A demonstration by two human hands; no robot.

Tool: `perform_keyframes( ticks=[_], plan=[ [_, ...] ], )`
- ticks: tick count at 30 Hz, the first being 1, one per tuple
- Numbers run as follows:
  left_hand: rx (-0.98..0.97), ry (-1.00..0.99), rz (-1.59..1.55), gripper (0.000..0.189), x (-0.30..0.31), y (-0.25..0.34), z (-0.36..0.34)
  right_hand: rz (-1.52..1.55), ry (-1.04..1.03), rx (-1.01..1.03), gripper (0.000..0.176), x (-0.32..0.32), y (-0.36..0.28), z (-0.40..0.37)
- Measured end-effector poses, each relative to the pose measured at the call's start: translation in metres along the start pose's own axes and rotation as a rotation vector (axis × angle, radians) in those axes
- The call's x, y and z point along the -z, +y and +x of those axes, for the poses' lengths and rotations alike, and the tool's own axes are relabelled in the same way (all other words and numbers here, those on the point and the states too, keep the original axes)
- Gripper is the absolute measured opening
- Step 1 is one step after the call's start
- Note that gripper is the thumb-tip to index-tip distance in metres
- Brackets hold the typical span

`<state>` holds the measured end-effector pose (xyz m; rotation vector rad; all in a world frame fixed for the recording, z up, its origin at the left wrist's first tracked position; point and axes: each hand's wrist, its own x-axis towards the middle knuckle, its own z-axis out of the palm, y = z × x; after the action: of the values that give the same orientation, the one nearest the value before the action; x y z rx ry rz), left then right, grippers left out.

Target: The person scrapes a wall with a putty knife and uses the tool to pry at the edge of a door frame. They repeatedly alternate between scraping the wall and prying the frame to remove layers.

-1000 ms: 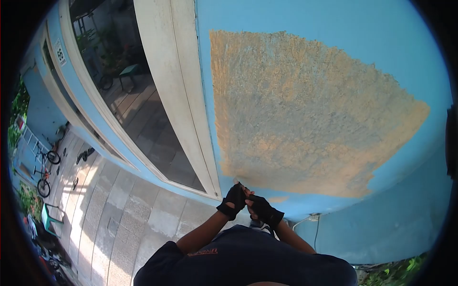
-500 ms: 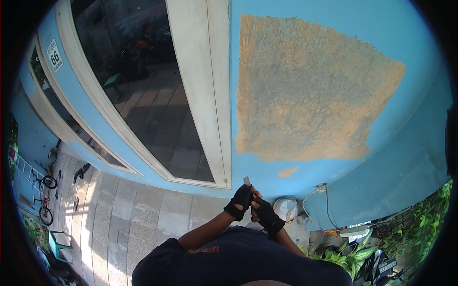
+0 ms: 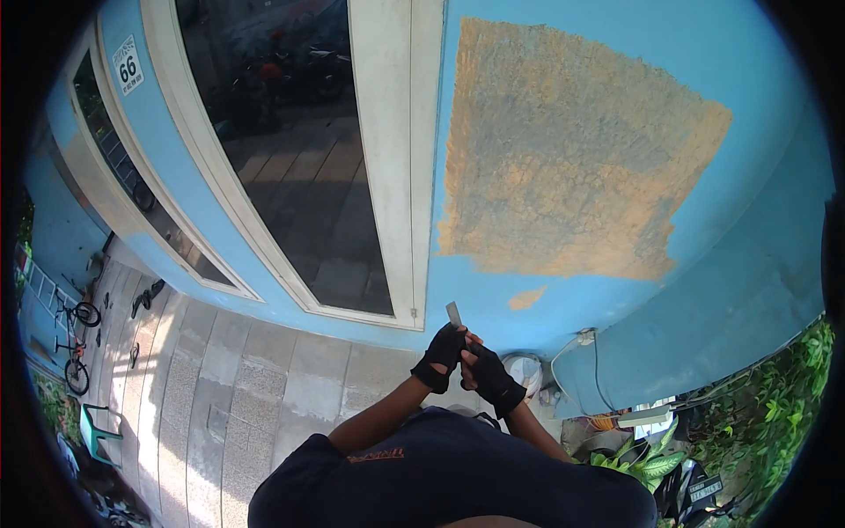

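Rising slightly in the view since the earlier frame, both gloved hands are bringing more of the scraper [image 3: 453,312] into sight, while the patch [image 3: 572,167] is appearing farther up and the bucket [image 3: 525,371], out of sight at first, is now showing.

Nearest of all, the dark shirt [image 3: 458,475] is filling the bottom of the view, orange lettering crossing its chest. Both forearms are reaching forward from it and meeting in the middle. The left hand [image 3: 438,358] is keeping its grip closed around the scraper, and the blade is poking up past the fingers, pointing towards the wall [image 3: 475,295]. The right hand [image 3: 493,378] is curling its fingers in close beside the left; whether its grip is closing on the scraper too, I cannot tell.

Just beyond the right hand, the white bucket is standing partly hidden. Off to the right, a leafy plant [image 3: 656,466] is spreading near a parked motorcycle [image 3: 704,491], and a cable [image 3: 598,370] is hanging down the wall.

Ahead, the blue wall is carrying that broad tan-and-grey patch, with a small tan spot [image 3: 528,298] sitting below it. Left of the patch, dark glass [image 3: 290,158] is reflecting the paving [image 3: 238,378].

Farther off, a green stool [image 3: 103,435], a bicycle [image 3: 75,343] and a ladder [image 3: 40,289] are standing at the far left.
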<state>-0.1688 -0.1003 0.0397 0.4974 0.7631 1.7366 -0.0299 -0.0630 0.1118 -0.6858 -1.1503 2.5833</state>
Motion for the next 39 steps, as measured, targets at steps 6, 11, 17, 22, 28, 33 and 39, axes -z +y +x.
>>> perform_keyframes(
  ticks=[6, 11, 17, 22, 28, 33, 39],
  plan=[
    [-0.003, -0.023, 0.003, 0.018, -0.031, -0.014, -0.008, -0.036, -0.013, 0.005, 0.034, 0.015, -0.013, -0.035],
    [0.026, -0.039, -0.019, 0.021, -0.064, -0.053, -0.024, -0.144, 0.053, 0.033, 0.034, 0.035, -0.013, -0.091],
    [0.056, -0.031, -0.001, 0.022, -0.084, -0.103, -0.062, -0.048, 0.027, -0.026, 0.036, 0.075, 0.007, -0.141],
    [0.072, 0.051, 0.118, 0.033, -0.102, -0.107, -0.105, -0.112, 0.051, -0.027, 0.047, 0.070, 0.012, -0.163],
    [0.076, 0.090, 0.048, 0.044, -0.107, -0.110, -0.119, -0.054, 0.111, 0.046, 0.042, 0.066, 0.013, -0.192],
    [0.145, 0.002, -0.052, 0.044, -0.097, -0.104, -0.132, 0.027, 0.282, 0.090, 0.043, 0.069, 0.027, -0.214],
    [0.098, 0.001, -0.140, 0.044, -0.069, -0.095, -0.171, 0.089, 0.334, 0.065, 0.049, 0.060, 0.056, -0.225]
  ],
)
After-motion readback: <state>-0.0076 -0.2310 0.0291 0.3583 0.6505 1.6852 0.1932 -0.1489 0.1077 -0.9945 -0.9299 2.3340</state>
